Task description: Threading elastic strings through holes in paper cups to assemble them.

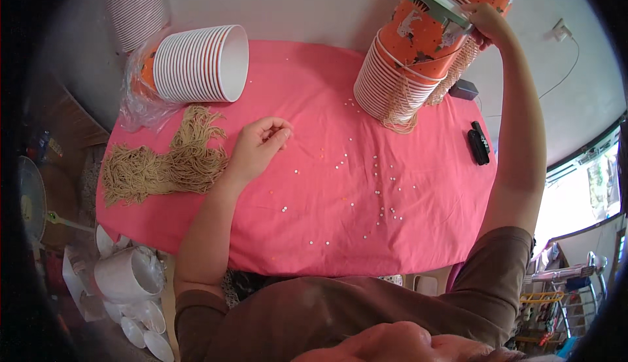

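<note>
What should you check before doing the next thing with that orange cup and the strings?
1. Right hand grips the orange cup: ok.
2. Cup seated straight on the cup stack: not ok, it is tilted.
3. Left hand free: ok, resting on the pink cloth, apparently holding nothing.
4. Tan string bundle within reach: ok, beside the left hand.
5. Small beads gathered: not ok, scattered.
6. String attached to the held cup: cannot tell.

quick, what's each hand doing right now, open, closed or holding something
Left hand: loosely curled, fingertips pinched together, resting on the pink cloth; anything held is too small to tell.
Right hand: closed on the rim of the top orange paper cup.
</note>
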The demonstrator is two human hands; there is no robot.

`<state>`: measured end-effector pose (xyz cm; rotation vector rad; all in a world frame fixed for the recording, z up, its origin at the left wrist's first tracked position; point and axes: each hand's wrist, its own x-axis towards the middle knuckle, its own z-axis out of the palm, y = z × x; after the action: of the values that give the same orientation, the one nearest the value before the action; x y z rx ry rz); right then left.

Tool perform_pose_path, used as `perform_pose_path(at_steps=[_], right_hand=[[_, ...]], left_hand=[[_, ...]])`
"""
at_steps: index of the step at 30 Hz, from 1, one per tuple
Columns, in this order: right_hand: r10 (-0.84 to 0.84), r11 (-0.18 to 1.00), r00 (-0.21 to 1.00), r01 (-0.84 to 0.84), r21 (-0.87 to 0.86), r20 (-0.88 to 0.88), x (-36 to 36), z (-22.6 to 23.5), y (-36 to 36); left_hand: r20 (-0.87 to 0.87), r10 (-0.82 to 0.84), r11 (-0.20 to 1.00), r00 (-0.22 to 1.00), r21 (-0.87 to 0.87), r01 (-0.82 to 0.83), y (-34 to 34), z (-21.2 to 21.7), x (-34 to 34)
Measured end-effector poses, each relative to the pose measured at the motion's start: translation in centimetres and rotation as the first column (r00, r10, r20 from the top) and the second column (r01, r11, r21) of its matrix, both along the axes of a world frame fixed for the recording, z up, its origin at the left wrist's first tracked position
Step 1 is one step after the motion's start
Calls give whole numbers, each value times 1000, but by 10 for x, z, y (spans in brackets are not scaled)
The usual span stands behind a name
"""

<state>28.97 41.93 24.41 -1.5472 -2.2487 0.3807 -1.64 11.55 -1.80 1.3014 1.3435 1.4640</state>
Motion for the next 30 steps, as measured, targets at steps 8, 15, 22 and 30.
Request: perform_pose_path(at_steps=[8,15,22,30], right_hand=[[53,999,998,-53,-11,37,4,-1,7],[12,1000,999,-13,20,39,1,0,7],[95,995,995,-95,9,-30,10,-3,16],[19,999,1000,-19,28,-16,6,-6,10]], left_hand=[[-19,-20,1000,1000,0,20,1,-3,-3],[-64,-5,1000,998,-20,3,0,-2,-4],[-74,-12,1000,997,-27,11,1,-2,-4],[-211,79,996,974,63,-67,6,-6,8]])
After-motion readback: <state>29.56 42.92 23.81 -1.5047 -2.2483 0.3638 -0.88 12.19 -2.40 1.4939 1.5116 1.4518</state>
